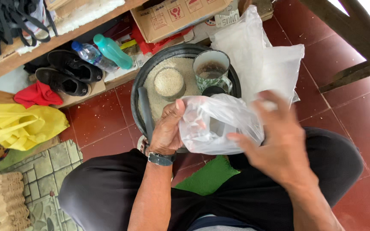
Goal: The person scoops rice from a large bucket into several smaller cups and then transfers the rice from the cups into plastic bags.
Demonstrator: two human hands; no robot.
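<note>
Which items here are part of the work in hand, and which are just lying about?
In use: left hand, right hand, clear plastic bag, basin of rice, patterned mug.
Lying about: black shoes, two bottles, yellow bag, cardboard box.

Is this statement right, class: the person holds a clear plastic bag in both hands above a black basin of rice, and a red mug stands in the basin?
Wrong in one respect: the mug is green-patterned, not red, as the head view shows. The rest stands: the left hand and right hand hold the clear plastic bag above the black basin of rice.
</note>
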